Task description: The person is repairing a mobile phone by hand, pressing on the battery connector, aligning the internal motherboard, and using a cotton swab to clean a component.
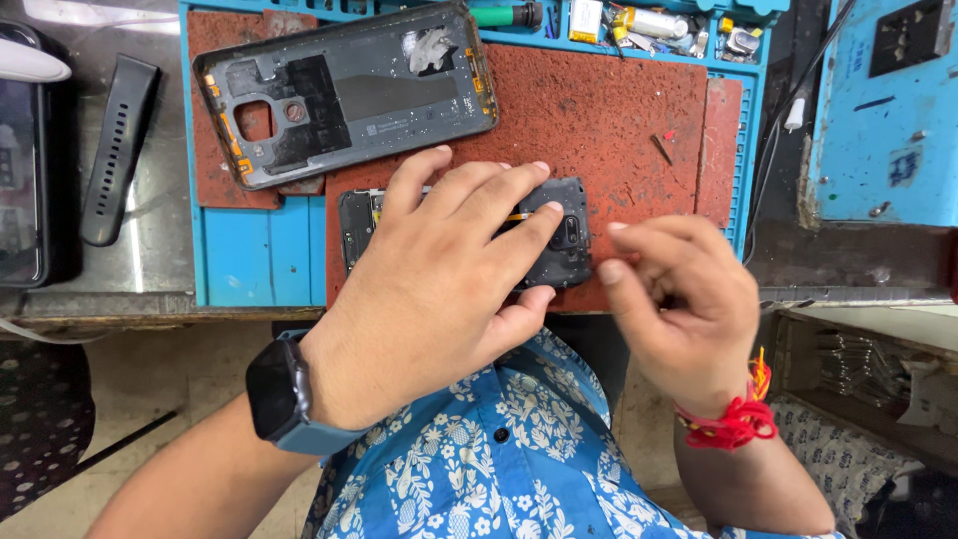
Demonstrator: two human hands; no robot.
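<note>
— While my left hand [454,265] lies flat at the centre of the frame, what is under it?

— An opened phone body [559,235], dark, lying on the red work mat [619,120]. My fingers are spread and pressed on its surface; the palm covers the middle, so only its left end and the right end with the camera block show. The hand presses rather than clamps.

— And the right hand [679,299]?

— Lower right of centre, just beside the phone's right edge. Thumb and fingertips are drawn together in a pinch; whether anything small sits between them I cannot tell.

— What surrounds the work?

— Upper left of the mat: the removed grey back cover [349,95], inner side up. Far left: a black watch strap [118,150]. Top edge: a blue tray [659,25] of small parts. A smartwatch [274,389] is on my left wrist, a red thread [738,419] on my right.
</note>
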